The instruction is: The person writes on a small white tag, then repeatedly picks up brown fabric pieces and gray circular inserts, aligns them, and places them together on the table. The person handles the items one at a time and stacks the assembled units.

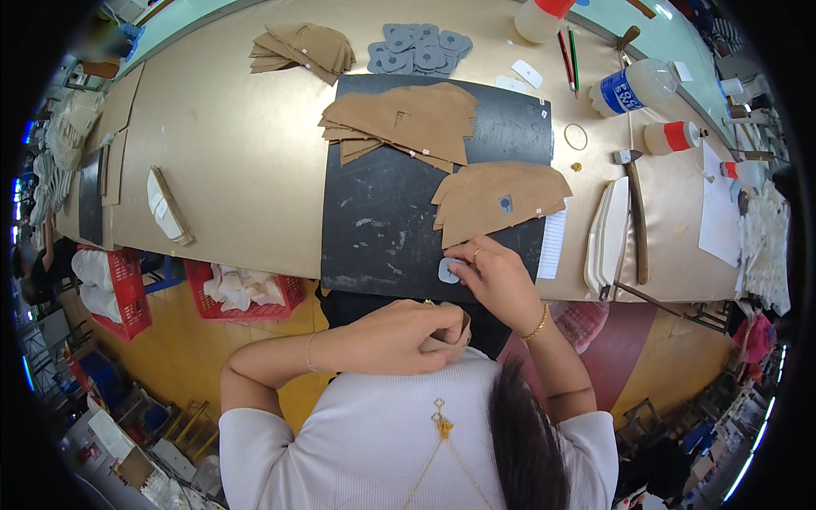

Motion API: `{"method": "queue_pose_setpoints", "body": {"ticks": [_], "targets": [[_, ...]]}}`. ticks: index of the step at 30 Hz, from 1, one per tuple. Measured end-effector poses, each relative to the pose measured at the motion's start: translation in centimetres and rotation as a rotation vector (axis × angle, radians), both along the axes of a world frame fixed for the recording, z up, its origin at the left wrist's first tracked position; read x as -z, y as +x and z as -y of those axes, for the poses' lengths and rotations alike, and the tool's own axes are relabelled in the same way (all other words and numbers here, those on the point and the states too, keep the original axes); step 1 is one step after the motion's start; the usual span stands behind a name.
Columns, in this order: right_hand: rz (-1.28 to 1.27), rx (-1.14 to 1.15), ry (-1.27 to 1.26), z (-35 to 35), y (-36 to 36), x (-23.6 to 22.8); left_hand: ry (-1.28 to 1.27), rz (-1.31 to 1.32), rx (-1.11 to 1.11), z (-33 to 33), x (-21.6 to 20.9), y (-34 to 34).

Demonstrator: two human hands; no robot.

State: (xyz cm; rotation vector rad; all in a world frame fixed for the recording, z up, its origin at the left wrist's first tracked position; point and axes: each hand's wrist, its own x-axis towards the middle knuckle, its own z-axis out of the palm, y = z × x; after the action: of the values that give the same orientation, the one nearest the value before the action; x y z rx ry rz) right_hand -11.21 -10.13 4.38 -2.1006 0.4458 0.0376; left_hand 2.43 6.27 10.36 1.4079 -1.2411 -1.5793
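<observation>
My left hand is held close to my body below the table edge, its fingers closed round a curled brown piece that is mostly hidden. My right hand is over the near right part of the black mat, thumb and forefinger pinched at a small pale grey patch. Just beyond it lies a fanned stack of brown cut pieces with a grey patch on top. Farther back, a larger brown stack overlaps the mat.
Grey patches and more brown pieces lie at the back. To the right are a hammer, white curved pieces, a blue-labelled bottle and a red-labelled bottle. Red baskets stand below the table's left front.
</observation>
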Motion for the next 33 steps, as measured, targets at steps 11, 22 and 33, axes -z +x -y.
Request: {"method": "queue_pose_setpoints", "body": {"ticks": [11,22,33], "targets": [[0.087,-0.278,0.391,0.9,-3.3,-1.3,0.123,-0.172,-0.231,-1.7,1.6,0.9],[-0.139,0.025,0.442,0.2,-5.2,-2.3,0.283,-0.233,-0.459,-3.7,4.5,-0.1],[-0.248,0.141,0.492,0.2,-4.9,-1.8,0.319,-0.328,-0.603,-3.0,4.4,-0.8]]}}
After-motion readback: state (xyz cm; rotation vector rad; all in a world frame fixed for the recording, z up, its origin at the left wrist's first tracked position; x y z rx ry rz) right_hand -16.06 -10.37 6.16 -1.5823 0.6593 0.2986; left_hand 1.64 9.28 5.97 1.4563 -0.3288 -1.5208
